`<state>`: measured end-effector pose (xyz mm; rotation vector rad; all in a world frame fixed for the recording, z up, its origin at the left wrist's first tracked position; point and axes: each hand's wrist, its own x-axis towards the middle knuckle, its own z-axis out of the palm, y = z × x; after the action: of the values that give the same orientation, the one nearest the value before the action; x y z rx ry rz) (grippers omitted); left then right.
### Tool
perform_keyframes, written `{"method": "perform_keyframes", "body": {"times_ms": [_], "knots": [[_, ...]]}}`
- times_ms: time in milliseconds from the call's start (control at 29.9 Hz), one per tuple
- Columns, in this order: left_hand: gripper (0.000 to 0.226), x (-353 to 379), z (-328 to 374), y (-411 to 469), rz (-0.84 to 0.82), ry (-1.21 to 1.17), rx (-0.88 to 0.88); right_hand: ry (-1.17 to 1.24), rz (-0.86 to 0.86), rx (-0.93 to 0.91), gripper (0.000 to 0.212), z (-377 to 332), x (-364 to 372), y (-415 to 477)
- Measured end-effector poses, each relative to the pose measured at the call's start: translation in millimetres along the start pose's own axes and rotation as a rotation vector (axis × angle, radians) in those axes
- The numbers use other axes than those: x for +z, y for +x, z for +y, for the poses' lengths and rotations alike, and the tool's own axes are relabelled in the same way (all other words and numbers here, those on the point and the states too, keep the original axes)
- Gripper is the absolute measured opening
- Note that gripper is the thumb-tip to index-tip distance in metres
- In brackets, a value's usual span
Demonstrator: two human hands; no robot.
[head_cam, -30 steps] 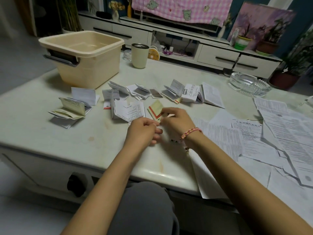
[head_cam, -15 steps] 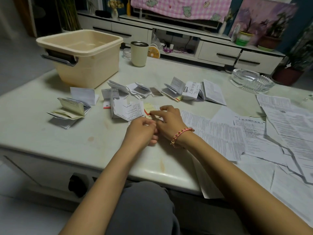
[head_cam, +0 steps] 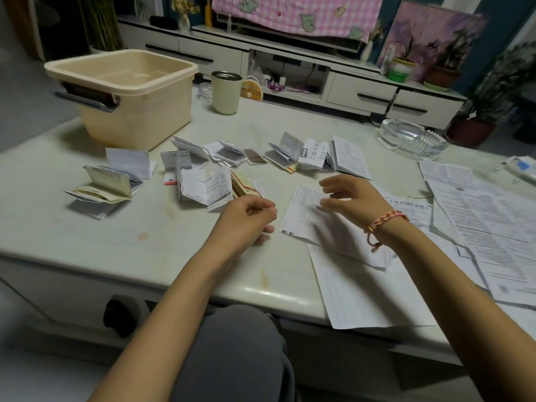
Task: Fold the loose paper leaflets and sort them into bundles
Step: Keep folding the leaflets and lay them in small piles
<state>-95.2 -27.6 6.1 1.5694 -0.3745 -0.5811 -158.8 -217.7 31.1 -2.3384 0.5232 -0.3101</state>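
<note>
Sorting stage between two folds, seen from the head camera. The left hand point(head_cam: 246, 219) rests on the tabletop point(head_cam: 72, 236) near its front edge, fingers curled loosely with nothing visible between them; the right hand point(head_cam: 351, 198) hovers, blurred, over an unfolded leaflet point(head_cam: 304, 210), its grip wide and empty. That leaflet lies flat just right of the left hand, at the inner edge of the loose sheets point(head_cam: 478, 224) that cover the right side of the tabletop and overhang its front edge. Folded bundles stand in a row across the middle: a left bundle point(head_cam: 107, 187), a central bundle point(head_cam: 206, 187) just beyond the left hand, and a rear bundle point(head_cam: 313, 155) toward the back. By judgement, the step in hand is taking up the next sheet; the next move calls for pinching one corner, lifting only the top sheet (the layers overlap) and creasing it on bare surface. Open room lies at the front left, between the left bundle and the front edge. A plastic tub point(head_cam: 127, 94) fills the back left corner, a cup point(head_cam: 226, 92) stands beside it, and a glass dish point(head_cam: 412, 137) sits near the back right edge.
</note>
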Motion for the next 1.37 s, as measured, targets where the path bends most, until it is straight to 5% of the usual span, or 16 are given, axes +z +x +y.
{"method": "perform_keyframes", "body": {"times_ms": [268, 469, 603, 669, 770, 937, 1038, 1238, 1372], "knots": [[0.011, 6, 2, -4, -0.071, 0.055, 0.037, -0.396, -0.423, 0.076, 0.092, 14, -2, -34], [0.012, 6, 4, -7, -0.062, 0.043, 0.03, -0.605, -0.116, -0.032, 0.049, 19, 21, -44], [0.012, 5, 4, -8, -0.061, 0.032, 0.028, -0.945, -0.005, -0.311, 0.017, 19, 30, -48], [0.012, 5, 4, -7, -0.064, 0.024, 0.026, -0.971, 0.046, -0.368, 0.03, 22, 31, -48], [0.01, 5, 3, -7, -0.063, 0.004, 0.021, -0.762, 0.091, -0.25, 0.003, 22, 28, -46], [0.014, 6, 8, -7, -0.168, -0.288, -0.185, -0.021, 0.403, -0.073, 0.025, 11, 18, -45], [0.023, 8, 13, -9, -0.27, -0.503, -0.367, 0.436, 0.458, 0.052, 0.018, -6, 12, -50], [0.07, 15, 19, -13, -0.429, -0.615, -0.465, 1.184, 0.247, 0.261, 0.026, -40, 10, -72], [0.059, 17, 19, -13, -0.463, -0.682, -0.442, 1.278, 0.077, 0.337, 0.022, -45, 14, -85]]}}
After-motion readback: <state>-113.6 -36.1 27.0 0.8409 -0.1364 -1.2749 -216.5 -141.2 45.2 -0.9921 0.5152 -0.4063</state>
